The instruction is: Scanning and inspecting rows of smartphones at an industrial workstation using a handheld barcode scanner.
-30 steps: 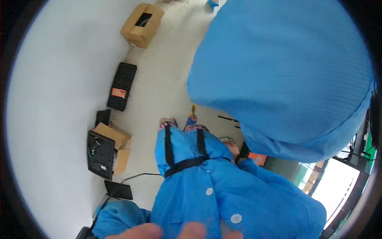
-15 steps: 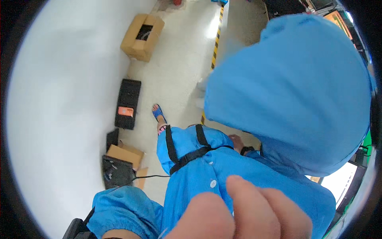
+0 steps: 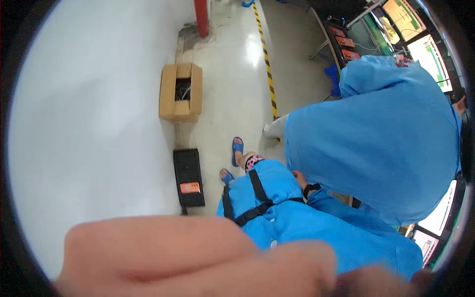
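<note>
Blue coat (image 3: pixel 316 232); tan cardboard box (image 3: pixel 181 92); black case (image 3: pixel 188 176); yellow-black striped floor line (image 3: pixel 267 64).

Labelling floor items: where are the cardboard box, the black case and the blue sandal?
cardboard box (image 3: pixel 180 111), head view, on its near flap.
black case (image 3: pixel 188 171), head view, on its top.
blue sandal (image 3: pixel 237 147), head view, on its strap.

A blue buttoned coat (image 3: pixel 297 222) crossed by black straps (image 3: pixel 257 190), with blue slippers (image 3: pixel 237 148).

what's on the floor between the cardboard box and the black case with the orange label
Nothing: in the head view, only bare pale floor separates the cardboard box from the black case, along the white wall.
</note>
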### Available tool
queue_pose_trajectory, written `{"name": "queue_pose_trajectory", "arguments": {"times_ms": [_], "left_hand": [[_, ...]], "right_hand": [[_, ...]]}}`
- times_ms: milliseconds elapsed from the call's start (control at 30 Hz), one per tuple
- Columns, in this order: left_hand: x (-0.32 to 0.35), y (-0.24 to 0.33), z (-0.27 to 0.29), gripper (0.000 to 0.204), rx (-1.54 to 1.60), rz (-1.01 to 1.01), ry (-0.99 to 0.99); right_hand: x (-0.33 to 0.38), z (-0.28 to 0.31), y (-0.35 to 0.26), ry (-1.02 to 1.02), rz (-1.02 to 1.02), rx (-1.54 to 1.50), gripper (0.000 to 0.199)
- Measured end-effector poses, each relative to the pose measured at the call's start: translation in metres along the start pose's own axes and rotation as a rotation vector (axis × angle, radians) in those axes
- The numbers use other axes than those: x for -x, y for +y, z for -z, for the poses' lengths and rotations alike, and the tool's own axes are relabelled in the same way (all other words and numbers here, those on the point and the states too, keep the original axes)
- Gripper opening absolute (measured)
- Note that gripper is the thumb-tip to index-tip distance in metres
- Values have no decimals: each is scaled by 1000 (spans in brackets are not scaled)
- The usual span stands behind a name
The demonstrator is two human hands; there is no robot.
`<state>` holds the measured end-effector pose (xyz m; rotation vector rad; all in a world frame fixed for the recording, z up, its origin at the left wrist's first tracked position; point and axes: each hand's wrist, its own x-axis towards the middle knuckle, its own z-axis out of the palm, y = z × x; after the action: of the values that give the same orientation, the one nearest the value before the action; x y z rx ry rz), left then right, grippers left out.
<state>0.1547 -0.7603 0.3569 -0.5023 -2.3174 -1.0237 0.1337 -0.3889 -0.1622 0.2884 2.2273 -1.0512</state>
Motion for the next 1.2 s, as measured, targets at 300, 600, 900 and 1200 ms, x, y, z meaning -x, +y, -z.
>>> {"name": "queue_pose_trajectory", "arguments": {"times_ms": [300, 600, 900, 1200], "left_hand": [[-145, -144, -35, 21, 312, -272, -152], [-365, -237, -118, 16, 618, -540, -293], [-546, -322, -231, 10, 1005, -742, -491], [-668, -359, -427, 19, 1188, -275, -1237]], "right_hand": [[-165, -31, -195, 198, -132, 7, 24], [-278, 72, -440, -28, 241, -476, 28], [-399, 99, -276, 413, -108, -317, 27], [-348, 194, -316, 846, -661, -880, 24]]}}
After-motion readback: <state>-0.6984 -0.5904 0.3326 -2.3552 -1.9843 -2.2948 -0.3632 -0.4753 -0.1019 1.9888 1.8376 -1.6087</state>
